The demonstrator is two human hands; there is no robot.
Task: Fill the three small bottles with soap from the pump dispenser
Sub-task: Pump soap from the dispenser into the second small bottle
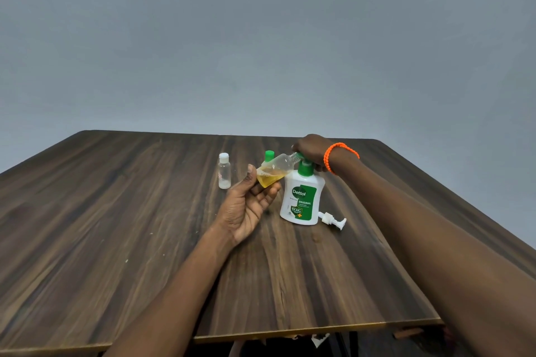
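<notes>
Bottles for soap sit mid-table. Farthest left, a clear bottle (pixel 224 171) with a white cap stands upright on the wooden table (pixel 116 211). At its 3 o'clock, the left hand (pixel 249 203) grasps a tilted open bottle (pixel 274 171) holding yellow soap, its mouth at the nozzle. A green-capped bottle (pixel 269 155) stands behind. Next, the right hand (pixel 311 151), clenched, presses the dispenser (pixel 301 197). A loose white pump (pixel 333 220) lies at its 4 o'clock.

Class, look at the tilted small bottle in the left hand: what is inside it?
Yellow soap pools in the tilted small bottle's lower end; the upper part looks clear. The left hand covers its base.
</notes>
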